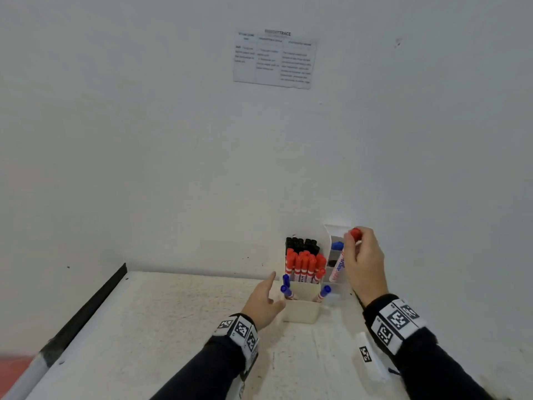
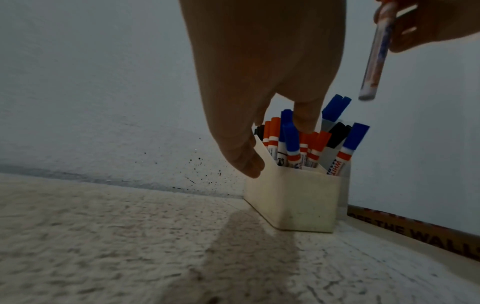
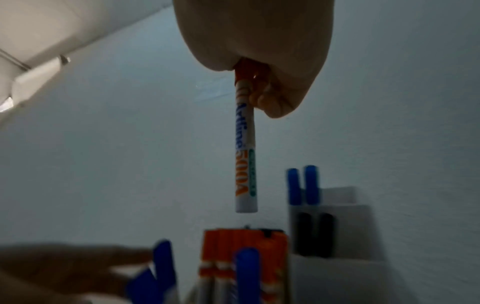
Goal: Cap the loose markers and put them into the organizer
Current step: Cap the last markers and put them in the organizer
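Here's the right hand [image 1: 364, 262] up above the bench [image 1: 173, 327], fingers curled round a red-capped marker [image 1: 340, 262] near its cap end, the white barrel hanging almost straight down, tilted slightly, its lower end in the air over the containers and touching nothing. From the right wrist view the barrel [image 3: 246, 156] shows blue and orange lettering, and it hangs just above the packed red caps below. The left hand [image 1: 264, 300] is released, fingers relaxed and spread, holding nothing, right beside the left wall of the cream organizer [image 1: 302, 310]; in the left wrist view a fingertip [image 2: 249, 164] sits at that wall's upper edge, though whether it truly touches I cannot tell. Inside the organizer, blue-capped markers [image 1: 322, 294] lean in the near compartment, a crowd of red-capped markers [image 1: 304, 265] stands upright behind them, and black-capped markers [image 1: 301, 245] fill the back, nearest the wall. Just to the right stands a white tiered holder [image 1: 336, 281] against the wall, with blue caps [image 3: 302, 185] poking out of its top tier and black ones [image 3: 314, 234] a tier lower. A printed sheet [image 1: 274, 60] is stuck high on the wall.
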The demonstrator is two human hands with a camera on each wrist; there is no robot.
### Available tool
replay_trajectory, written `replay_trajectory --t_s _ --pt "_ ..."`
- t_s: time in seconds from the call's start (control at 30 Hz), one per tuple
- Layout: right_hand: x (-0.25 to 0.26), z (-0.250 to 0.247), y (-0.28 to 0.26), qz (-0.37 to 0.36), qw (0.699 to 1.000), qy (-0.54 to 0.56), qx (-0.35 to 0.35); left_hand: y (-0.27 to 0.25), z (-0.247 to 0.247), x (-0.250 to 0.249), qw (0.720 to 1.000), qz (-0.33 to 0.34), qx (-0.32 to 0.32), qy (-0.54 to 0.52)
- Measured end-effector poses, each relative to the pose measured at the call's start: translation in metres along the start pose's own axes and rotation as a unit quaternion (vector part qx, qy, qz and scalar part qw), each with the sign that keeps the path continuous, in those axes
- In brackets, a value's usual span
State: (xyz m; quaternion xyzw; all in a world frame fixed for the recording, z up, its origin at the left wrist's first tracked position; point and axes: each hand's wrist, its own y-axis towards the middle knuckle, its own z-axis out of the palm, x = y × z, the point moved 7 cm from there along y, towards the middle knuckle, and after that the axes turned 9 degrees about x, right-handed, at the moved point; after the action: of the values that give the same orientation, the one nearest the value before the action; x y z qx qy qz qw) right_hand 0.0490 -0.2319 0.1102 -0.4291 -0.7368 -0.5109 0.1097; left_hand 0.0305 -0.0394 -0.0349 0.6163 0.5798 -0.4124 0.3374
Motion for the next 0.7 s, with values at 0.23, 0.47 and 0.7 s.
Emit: replay_trajectory --t_s 0.23,0.47,0.7 --pt "-0.070 0.017 -0.033 0.016 0.996 -0.066 0.055 0.020 0.002 -0.006 0.997 0.046 -0.021 0.065" --pt "-0.116 0.054 -0.040 0.111 0.986 -0.039 0.120 0.029 0.004 -0.003 0.996 0.060 -0.056 0.038" --pt "-0.105 0.059 -0.051 0.094 0.982 -0.072 0.149 0.032 0.009 -0.005 0.994 0.083 -0.044 0.054"
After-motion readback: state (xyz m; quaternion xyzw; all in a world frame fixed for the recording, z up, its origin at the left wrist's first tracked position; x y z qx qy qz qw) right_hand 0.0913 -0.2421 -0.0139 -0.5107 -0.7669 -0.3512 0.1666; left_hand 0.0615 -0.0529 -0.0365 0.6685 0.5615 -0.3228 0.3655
